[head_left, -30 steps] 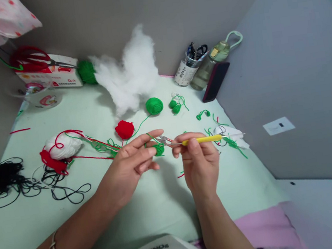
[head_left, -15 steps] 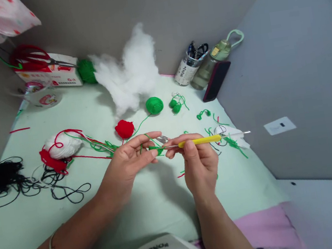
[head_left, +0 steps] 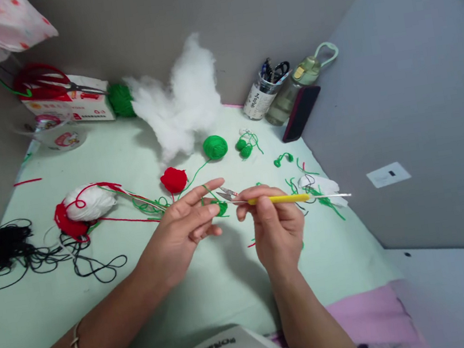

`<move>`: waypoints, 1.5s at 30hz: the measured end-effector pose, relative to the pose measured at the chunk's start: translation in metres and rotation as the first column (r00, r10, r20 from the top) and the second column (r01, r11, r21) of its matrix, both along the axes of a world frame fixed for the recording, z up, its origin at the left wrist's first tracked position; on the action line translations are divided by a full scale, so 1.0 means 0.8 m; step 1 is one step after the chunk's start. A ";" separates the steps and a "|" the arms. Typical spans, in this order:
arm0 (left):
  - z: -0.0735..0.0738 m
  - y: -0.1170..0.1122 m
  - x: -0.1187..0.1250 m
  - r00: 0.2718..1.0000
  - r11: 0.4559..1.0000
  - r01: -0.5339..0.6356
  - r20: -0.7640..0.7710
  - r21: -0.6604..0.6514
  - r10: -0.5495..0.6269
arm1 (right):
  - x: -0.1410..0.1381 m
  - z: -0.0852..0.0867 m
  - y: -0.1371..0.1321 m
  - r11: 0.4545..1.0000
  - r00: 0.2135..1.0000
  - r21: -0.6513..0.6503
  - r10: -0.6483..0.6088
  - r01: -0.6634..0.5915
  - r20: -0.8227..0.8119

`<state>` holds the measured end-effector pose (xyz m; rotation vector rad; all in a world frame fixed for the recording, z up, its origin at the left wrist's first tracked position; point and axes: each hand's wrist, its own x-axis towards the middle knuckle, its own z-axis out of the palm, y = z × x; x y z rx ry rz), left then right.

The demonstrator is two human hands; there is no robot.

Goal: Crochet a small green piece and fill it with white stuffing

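Observation:
My right hand (head_left: 275,225) pinches a yellow-handled crochet hook (head_left: 281,198), its metal tip pointing left into a small green crochet piece (head_left: 220,207). My left hand (head_left: 185,224) holds that green piece between thumb and fingers, with green yarn looped over the stretched-out index finger. The yarn runs back to a green yarn ball (head_left: 215,147) on the pale green table (head_left: 133,154). A small pair of snips (head_left: 228,192) lies just behind my fingertips.
A red yarn ball (head_left: 173,179), a white and red yarn bundle (head_left: 84,206) and tangled black yarn (head_left: 25,251) lie to the left. White stuffing (head_left: 182,103), a pen jar (head_left: 261,96), a bottle (head_left: 295,86) and a phone (head_left: 300,113) stand at the back. Green scraps (head_left: 323,198) lie to the right.
The hook first slid left into the green piece, then drew back a little to the right. My left fingers shifted slightly around the piece.

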<state>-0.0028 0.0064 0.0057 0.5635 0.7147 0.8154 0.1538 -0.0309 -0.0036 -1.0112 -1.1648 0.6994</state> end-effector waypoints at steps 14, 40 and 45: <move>-0.003 0.003 0.000 0.995 0.994 -0.017 0.094 -0.106 0.027 | 0.005 -0.006 -0.002 0.991 0.975 0.063 -0.127 0.117 0.182; -0.002 -0.009 0.007 0.993 0.998 -0.046 -0.103 0.034 0.050 | -0.001 -0.026 -0.013 0.953 0.721 0.301 -0.237 0.041 0.652; -0.004 0.000 0.000 1.000 0.997 -0.006 0.023 -0.075 0.008 | 0.002 -0.007 -0.005 0.994 0.986 0.053 -0.101 0.095 0.133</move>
